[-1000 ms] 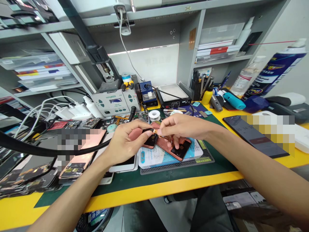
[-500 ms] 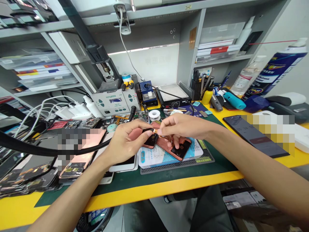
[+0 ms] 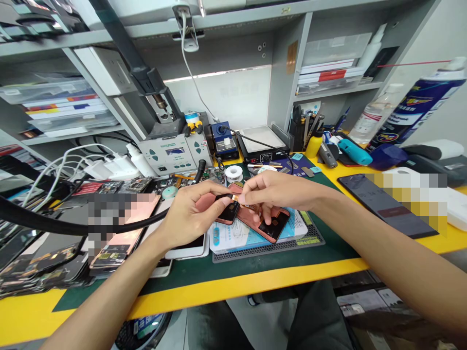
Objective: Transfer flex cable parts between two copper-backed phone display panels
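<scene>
My left hand point(image 3: 191, 216) pinches a small black piece with a rose-copper edge point(image 3: 229, 213) between thumb and fingers. My right hand point(image 3: 277, 192) holds a narrow copper-coloured strip point(image 3: 239, 199) in its fingertips, and the strip meets the black piece's upper edge. Beneath my right fingers lies a rose-gold phone housing point(image 3: 255, 219) with a black patch, partly hidden by my hands. It rests on a printed blue-and-white card point(image 3: 228, 240) on the green repair mat point(image 3: 255, 268).
A solder wire spool point(image 3: 233, 173), soldering station point(image 3: 171, 155) and hot plate point(image 3: 262, 140) stand behind my hands. Piled phones point(image 3: 36, 257) and a black hose point(image 3: 73, 225) lie to the left. A spray can point(image 3: 416, 104) stands at right, above the yellow bench edge point(image 3: 248, 287).
My hands keep nearly the same pinch on both pieces. The whole view shifts only slightly.
</scene>
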Tool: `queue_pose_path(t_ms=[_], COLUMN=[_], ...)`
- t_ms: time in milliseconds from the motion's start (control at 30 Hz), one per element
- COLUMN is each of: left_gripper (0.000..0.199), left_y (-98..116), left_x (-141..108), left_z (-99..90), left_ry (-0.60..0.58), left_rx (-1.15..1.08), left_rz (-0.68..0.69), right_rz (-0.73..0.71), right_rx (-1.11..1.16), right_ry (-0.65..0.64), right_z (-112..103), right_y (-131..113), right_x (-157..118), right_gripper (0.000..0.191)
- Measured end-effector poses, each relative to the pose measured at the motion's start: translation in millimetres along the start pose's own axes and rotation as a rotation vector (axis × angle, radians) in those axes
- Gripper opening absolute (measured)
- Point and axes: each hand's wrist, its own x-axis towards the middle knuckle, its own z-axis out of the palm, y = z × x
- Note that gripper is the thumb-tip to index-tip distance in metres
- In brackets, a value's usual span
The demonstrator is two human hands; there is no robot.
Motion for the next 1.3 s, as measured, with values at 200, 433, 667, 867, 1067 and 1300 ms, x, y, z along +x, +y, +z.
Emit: queue_pose_path(t_ms=[200,433,667,867,1067,1300], left_gripper=[0.019,0.019,0.019,0.022,0.019,0.019], left_y=[-0.8,-1.3,-2.2,-2.6,-5.4,-2.6], left_x=[0.1,-0.3,0.3,-0.2,0.3,-1.0], left_z=[0.7,0.4,-0.5,-0.8,-1.5,1.4], left_ry=[0.007,-0.002,-0.024,-0.020,-0.020,-0.078], left_rx=[-0.015,-0.023,-0.004,-0.050,-0.006,-0.116], left_rz=[-0.005,-0.005,0.008,-0.031,-0.007,-0.016], right_rz=[-0.008,-0.023,-0.042,-0.036,-0.041,-0.053], right_rx=[0.015,0.021,-0.003,0.016,0.015,0.032], right_ry=[-0.004,-0.019,-0.022,-0.016,-0.022,-0.021], right_z=[0.1,0.8,-0.7,0.3,0.1,1.1], right_y=[-0.2,1.3,3.3,2.0,3.5,1.6], right_x=[-0.4,0.5,0.6,1.0,1.0,0.3], right_gripper=[0.028,0.025,0.029,0.025,0.026,0.024])
